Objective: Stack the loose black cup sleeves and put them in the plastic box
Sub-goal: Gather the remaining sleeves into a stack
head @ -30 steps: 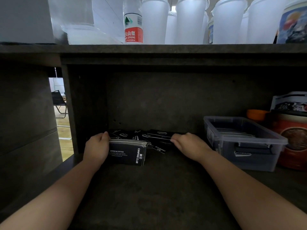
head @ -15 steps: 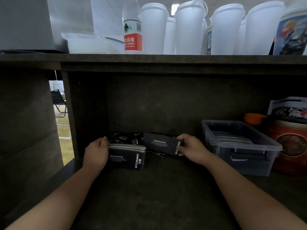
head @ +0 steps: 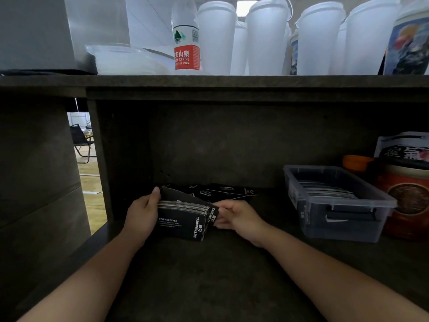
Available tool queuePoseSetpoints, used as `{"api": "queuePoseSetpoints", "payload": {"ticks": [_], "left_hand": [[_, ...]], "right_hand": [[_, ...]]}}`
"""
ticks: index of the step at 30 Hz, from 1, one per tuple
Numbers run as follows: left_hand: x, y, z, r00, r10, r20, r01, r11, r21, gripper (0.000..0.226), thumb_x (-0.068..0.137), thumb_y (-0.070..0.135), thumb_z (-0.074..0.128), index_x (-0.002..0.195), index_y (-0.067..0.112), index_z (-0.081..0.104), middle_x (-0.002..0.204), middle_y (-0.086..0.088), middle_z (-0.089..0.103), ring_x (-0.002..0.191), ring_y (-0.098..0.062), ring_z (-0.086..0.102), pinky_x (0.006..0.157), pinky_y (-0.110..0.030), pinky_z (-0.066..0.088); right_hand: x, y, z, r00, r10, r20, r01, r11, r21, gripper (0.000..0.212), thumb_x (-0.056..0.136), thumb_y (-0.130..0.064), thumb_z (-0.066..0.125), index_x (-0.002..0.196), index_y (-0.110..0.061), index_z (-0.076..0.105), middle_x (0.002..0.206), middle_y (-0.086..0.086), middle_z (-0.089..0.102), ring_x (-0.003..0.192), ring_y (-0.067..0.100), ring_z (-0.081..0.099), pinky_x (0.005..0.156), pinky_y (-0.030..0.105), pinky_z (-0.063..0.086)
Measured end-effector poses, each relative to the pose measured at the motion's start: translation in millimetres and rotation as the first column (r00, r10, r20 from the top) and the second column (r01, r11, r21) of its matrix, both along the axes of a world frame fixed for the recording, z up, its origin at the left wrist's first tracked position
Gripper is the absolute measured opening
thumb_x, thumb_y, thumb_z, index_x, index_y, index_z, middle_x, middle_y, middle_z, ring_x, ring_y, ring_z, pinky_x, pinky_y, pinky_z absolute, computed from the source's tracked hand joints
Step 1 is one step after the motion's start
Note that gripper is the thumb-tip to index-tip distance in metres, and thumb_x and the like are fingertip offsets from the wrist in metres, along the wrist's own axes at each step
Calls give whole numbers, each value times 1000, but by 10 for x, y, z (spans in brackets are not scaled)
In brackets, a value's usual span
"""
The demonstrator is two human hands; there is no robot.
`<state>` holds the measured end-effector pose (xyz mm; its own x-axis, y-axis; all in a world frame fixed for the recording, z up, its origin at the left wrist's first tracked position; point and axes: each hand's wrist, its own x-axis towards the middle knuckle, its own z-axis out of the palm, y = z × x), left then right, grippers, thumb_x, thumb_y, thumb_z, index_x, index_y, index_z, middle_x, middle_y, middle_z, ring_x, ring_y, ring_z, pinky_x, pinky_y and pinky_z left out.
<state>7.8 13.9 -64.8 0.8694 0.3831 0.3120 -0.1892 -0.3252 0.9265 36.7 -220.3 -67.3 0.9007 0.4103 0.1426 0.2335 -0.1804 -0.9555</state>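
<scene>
Plastic box [head: 380, 201] right; loose sleeves [head: 222, 192] behind stack [head: 183, 219].

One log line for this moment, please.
phase: stacking | left hand: holds sleeve stack | right hand: pinches one sleeve onto stack | plastic box: partly filled

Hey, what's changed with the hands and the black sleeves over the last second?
The right hand picked one sleeve off the loose pile at the back and carried it leftward; it now lies tilted on top of the stack, pinched at its right end. The left hand kept its grip on the stack. The plastic box stayed put.
</scene>
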Motion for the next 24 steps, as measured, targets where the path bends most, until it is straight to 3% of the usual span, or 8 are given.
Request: {"api": "queuePoseSetpoints", "payload": {"ticks": [4,7,9,12,17,19,21,24], "left_hand": [[-41,-30,21,999,-32,-15,31,998,-50,44,93,56,46,93,19,70,90,-2,72,89,-17,66,83,-36,50],[-53,-57,35,999,36,-7,-37,997,-69,42,92,54,52,89,17,72,85,-1,71,84,-15,65,73,-29,47],[-54,-51,31,997,80,-2,-80,995,-57,32,95,42,53,86,18,71,83,-2,70,83,-17,65,68,-28,46],[-23,-24,10,997,73,25,-72,997,-29,21,97,24,52,85,18,68,86,-3,67,85,-20,63,69,-31,47],[62,23,-34,999,40,2,-40,998,-41,19,98,23,48,105,19,65,100,-1,64,93,-19,61,69,-29,47],[60,20,-38,1000,29,2,-29,999,-33,20,98,22,47,100,18,67,97,-2,65,90,-19,62,66,-28,45],[43,-7,-25,1000,23,2,-23,999,-38,21,99,21,46,101,15,67,95,-3,65,87,-18,61,64,-27,43],[26,-28,-18,1000,19,2,-19,999,-26,22,99,21,45,101,13,66,94,-4,65,85,-17,61,62,-27,42]], "right_hand": [[6,15,19,998,-17,56,20,999,-37,21,98,-8,51,107,-19,67,93,0,70,80,6,68,77,21,56],[60,-79,44,973,-72,221,99,988,-117,17,91,-16,66,106,-21,71,100,-5,71,93,8,67,89,28,55],[93,-185,52,928,-50,370,172,937,-305,28,91,-26,65,119,-22,66,117,-6,67,110,7,61,101,25,46],[120,-291,53,903,111,414,218,713,-667,44,99,-36,50,141,-21,47,142,1,50,131,15,45,106,24,33],[133,-356,160,895,-11,446,356,621,-699,40,98,-42,49,134,-24,53,122,3,61,112,19,57,93,34,47],[135,-427,194,873,-72,483,452,495,-742,35,98,-47,46,111,-21,66,103,3,64,100,20,61,84,37,52],[140,-485,208,845,-180,504,529,422,-736,41,97,-49,46,83,-16,65,87,4,62,88,22,63,78,36,53],[101,-460,220,779,-321,539,626,341,-702,45,90,-59,52,84,-16,59,92,5,63,88,22,62,81,37,53]]}}
